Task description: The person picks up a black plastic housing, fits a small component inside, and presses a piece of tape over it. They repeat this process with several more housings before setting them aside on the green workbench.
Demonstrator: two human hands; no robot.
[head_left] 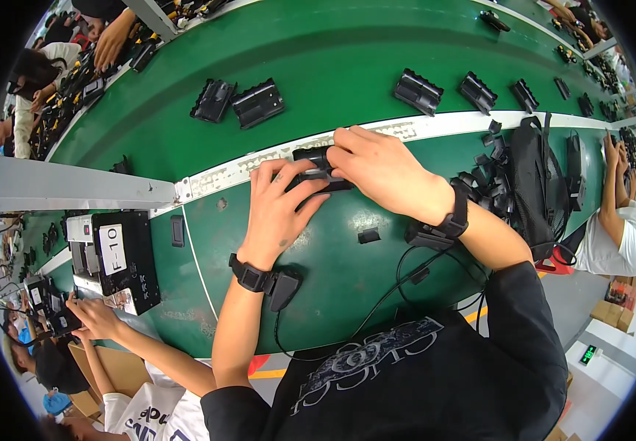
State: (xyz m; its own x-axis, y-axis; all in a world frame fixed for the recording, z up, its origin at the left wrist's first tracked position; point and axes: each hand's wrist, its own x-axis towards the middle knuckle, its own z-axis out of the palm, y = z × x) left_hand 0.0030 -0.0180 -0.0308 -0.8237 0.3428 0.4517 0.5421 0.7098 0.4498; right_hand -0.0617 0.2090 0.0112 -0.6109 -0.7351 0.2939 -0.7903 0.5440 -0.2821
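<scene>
At the white rail along the bench, both my hands are closed around a black plastic housing (312, 155). My left hand (274, 209) grips its left side, with the thumb and fingers bent over the near edge. From the right, my right hand (380, 165) bends its fingers down onto the same housing. A darker flat edge (340, 186) shows below the fingers; whether it is a separate piece, I cannot tell. Much of the housing is hidden under my hands. On the green bench (318, 275) nearer to me lies a small black plastic piece (368, 235).
Several black housings, including one (259, 103), lie on the green belt (332, 44) beyond the rail. Small black parts (483, 184) are heaped beside a black bag (531, 184) at right. A black machine (116, 257) stands left. Cables cross the bench near me; co-workers sit both sides.
</scene>
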